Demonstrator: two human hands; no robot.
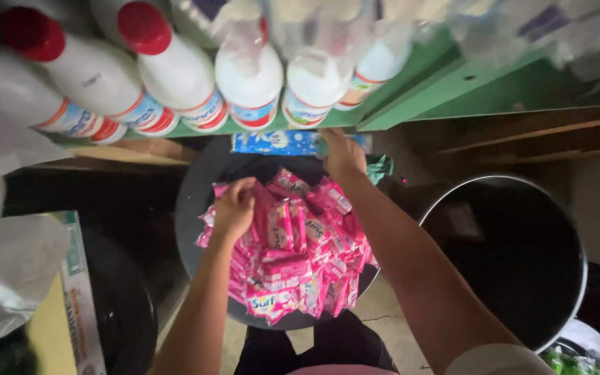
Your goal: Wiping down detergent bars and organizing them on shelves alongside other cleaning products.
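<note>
A round dark bin below me holds a heap of several small pink sachets. My left hand rests on the left side of the heap, fingers curled around sachets. My right hand reaches past the far rim and grips a blue flat packet lying under the green shelf. Whether the left hand truly holds a sachet is hard to tell.
A green shelf overhead carries several white bottles with red caps. A second round black bin with a metal rim stands to the right. White plastic bags and a cardboard box are at the left.
</note>
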